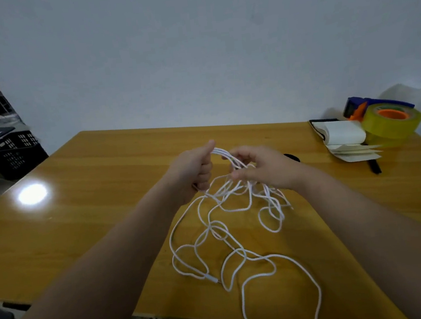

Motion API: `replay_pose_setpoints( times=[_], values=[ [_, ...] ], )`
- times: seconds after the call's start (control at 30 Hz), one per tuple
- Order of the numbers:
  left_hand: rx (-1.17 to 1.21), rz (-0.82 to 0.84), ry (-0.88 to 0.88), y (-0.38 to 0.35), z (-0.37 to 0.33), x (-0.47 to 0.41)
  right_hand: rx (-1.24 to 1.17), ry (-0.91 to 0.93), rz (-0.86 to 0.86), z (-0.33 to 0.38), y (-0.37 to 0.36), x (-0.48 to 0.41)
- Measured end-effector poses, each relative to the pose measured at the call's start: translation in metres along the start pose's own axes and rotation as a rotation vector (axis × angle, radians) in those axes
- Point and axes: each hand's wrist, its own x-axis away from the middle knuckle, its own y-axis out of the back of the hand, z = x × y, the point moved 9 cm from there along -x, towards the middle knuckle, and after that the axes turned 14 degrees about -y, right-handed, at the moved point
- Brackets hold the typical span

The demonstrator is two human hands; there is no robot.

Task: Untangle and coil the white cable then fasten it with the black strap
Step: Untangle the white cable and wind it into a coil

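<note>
Got a bunch of white cable strands clenched in the left hand, thumb up, held above the wooden table, with the right hand just beside it, fingers curled round the same strands. Got the rest sprawled in messy tangled loops on the tabletop toward the near edge, plus a black object half hidden behind the right hand.

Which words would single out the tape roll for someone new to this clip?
Look to the far right corner of the yellow wooden table. Beside the open white notebook sits a wide roll of yellowish tape; its orange core sets it apart.
</note>
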Motion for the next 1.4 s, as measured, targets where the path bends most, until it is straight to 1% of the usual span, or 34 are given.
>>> replay_pose_setpoints(
  times=[0.07,0.13,0.27,0.33,0.4,0.5,0.6,0.63,0.67,0.7,0.73,0.77,0.8,0.83,0.87,0.9,0.93,0.97,1.0,1.07,1.13,1.2,1.27,1.3,1.33,1.37,1.4],
  values=[
    [0.06,-0.099,-0.04,0.013,-0.005,-0.003,0.034,-0.032,0.0,-0.007,0.004,-0.001],
    [0.087,-0.173,-0.086,0.026,-0.01,-0.006,0.039,-0.064,-0.054,-0.014,0.013,-0.001],
    [0.062,-0.216,-0.155,0.034,-0.017,-0.007,-0.161,-0.099,-0.324,-0.022,0.046,0.0],
    [0.083,-0.231,-0.176,0.036,-0.018,-0.007,-0.26,-0.151,-0.484,-0.032,0.061,0.001],
    [0.11,-0.278,-0.211,0.042,-0.019,-0.007,-0.425,-0.211,-0.604,-0.048,0.068,0.003],
    [0.165,-0.432,-0.278,0.056,-0.023,-0.003,-0.606,-0.337,-0.658,-0.074,0.056,0.007],
    [0.343,-0.67,-0.317,0.092,-0.027,0.003,-0.743,-0.487,-0.763,-0.107,0.049,0.028],
    [0.373,-0.709,-0.334,0.103,-0.029,0.004,-0.72,-0.517,-0.757,-0.116,0.048,0.033],
    [0.374,-0.711,-0.346,0.109,-0.031,0.005,-0.652,-0.548,-0.694,-0.118,0.045,0.034],
    [0.358,-0.677,-0.345,0.107,-0.031,0.004,-0.549,-0.578,-0.586,-0.117,0.038,0.03],
    [0.331,-0.613,-0.33,0.098,-0.03,0.001,-0.395,-0.607,-0.474,-0.117,0.031,0.024],
    [0.299,-0.535,-0.306,0.084,-0.028,-0.001,-0.225,-0.628,-0.404,-0.114,0.025,0.019],
    [0.274,-0.459,-0.28,0.068,-0.027,-0.003,-0.079,-0.631,-0.416,-0.107,0.026,0.016],
    [0.26,-0.398,-0.258,0.055,-0.026,-0.004,-0.022,-0.586,-0.496,-0.093,0.032,0.014],
    [0.255,-0.348,-0.244,0.044,-0.027,-0.004,-0.066,-0.479,-0.583,-0.071,0.038,0.016],
    [0.253,-0.311,-0.237,0.035,-0.028,-0.005,-0.184,-0.356,-0.609,-0.051,0.04,0.017],
    [0.251,-0.283,-0.235,0.029,-0.03,-0.005,-0.334,-0.235,-0.555,-0.03,0.037,0.016],
    [0.248,-0.259,-0.236,0.024,-0.031,-0.004,-0.452,-0.164,-0.435,-0.013,0.027,0.013],
    [0.247,-0.236,-0.235,0.019,-0.032,-0.003,-0.468,-0.138,-0.317,0.001,0.016,0.009],
    [0.275,-0.182,-0.215,0.01,-0.034,-0.001,-0.353,-0.115,-0.172,0.015,-0.001,0.006],
    [0.369,-0.099,-0.165,-0.001,-0.036,0.003,-0.361,-0.088,-0.141,0.014,-0.005,0.003],
    [0.49,0.036,-0.099,-0.016,-0.039,0.01,-0.522,-0.052,-0.152,0.009,0.0,0.002],
    [0.568,0.196,-0.046,-0.032,-0.042,0.019,-0.76,-0.107,-0.139,-0.002,0.003,0.001],
    [0.587,0.269,-0.03,-0.039,-0.043,0.024,-0.861,-0.163,-0.094,-0.007,0.0,-0.001],
    [0.601,0.332,-0.025,-0.047,-0.045,0.028,-0.946,-0.216,-0.009,-0.008,-0.008,-0.003],
    [0.61,0.374,-0.03,-0.052,-0.047,0.031,-1.002,-0.261,0.094,-0.009,-0.018,-0.004],
    [0.613,0.382,-0.037,-0.055,-0.048,0.032,-1.04,-0.281,0.182,-0.006,-0.027,-0.002]
  ],
)
